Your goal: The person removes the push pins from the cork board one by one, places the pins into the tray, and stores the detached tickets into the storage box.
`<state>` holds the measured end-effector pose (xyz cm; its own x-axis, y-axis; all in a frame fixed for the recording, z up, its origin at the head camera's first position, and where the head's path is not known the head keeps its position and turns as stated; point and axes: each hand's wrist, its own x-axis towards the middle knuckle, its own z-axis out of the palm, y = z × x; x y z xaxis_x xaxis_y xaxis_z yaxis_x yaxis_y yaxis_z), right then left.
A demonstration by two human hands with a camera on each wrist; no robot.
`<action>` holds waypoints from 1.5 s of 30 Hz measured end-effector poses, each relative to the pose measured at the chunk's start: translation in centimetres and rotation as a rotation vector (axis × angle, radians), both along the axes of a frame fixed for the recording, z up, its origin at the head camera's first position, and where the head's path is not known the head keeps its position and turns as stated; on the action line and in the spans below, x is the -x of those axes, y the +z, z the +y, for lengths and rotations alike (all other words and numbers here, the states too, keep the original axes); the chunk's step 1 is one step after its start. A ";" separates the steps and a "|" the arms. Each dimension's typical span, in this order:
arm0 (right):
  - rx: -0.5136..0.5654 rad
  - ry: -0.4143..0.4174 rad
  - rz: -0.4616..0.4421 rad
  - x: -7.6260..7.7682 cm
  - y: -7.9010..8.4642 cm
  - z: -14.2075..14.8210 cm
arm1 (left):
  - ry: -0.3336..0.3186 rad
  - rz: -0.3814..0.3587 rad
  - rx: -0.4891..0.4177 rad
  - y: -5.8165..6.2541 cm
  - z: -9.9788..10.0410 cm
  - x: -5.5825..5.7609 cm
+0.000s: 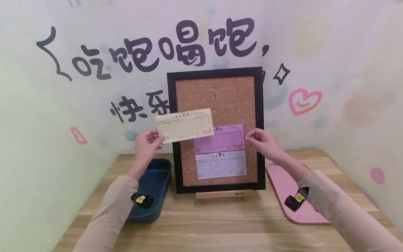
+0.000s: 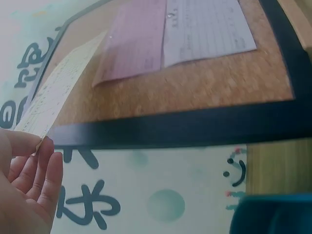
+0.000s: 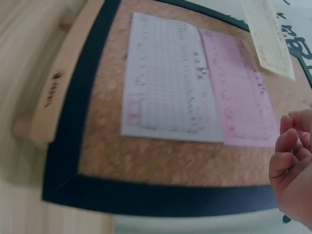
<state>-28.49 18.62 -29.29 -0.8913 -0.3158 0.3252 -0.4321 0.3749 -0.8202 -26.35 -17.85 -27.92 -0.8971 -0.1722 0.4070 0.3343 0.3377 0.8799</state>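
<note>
A pale yellow receipt slip point(image 1: 185, 125) is pinched at its lower left corner by my left hand point(image 1: 148, 141). It is held in front of the corkboard point(image 1: 217, 92), tilted up to the right, and overlaps a pink slip point(image 1: 225, 141). Below the pink one is a white slip point(image 1: 221, 167); metal pins fasten both to the cork near their top edges. Beside the pink slip's right edge, my right hand point(image 1: 264, 141) pinches a small pushpin, of which only a shiny bit shows between the fingertips point(image 3: 285, 127).
The black-framed board stands on a wooden easel point(image 1: 220, 194) against a patterned wall. To its left sits a deep blue tray point(image 1: 160, 182), partly behind my left forearm. A pink tray point(image 1: 284, 196) lies at the right under my right wrist.
</note>
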 end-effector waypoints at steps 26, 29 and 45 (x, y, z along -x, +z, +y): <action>0.029 -0.052 -0.061 -2.0 -6.0 5.9 | 0.052 -0.090 -0.040 -4.7 -5.8 -6.0; -0.012 -0.068 -0.069 -2.2 -6.3 6.7 | 0.060 -0.087 -0.033 -5.5 -6.5 -6.4; 0.007 -0.117 -0.078 -3.1 -8.4 10.4 | 0.147 -0.132 0.029 -8.8 -9.9 -8.0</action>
<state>-25.44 29.03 -37.68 -0.9446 -0.2059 0.2556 -0.3207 0.4133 -0.8523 -18.38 -27.73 -36.74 -0.9090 -0.2950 0.2944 0.1621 0.4005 0.9018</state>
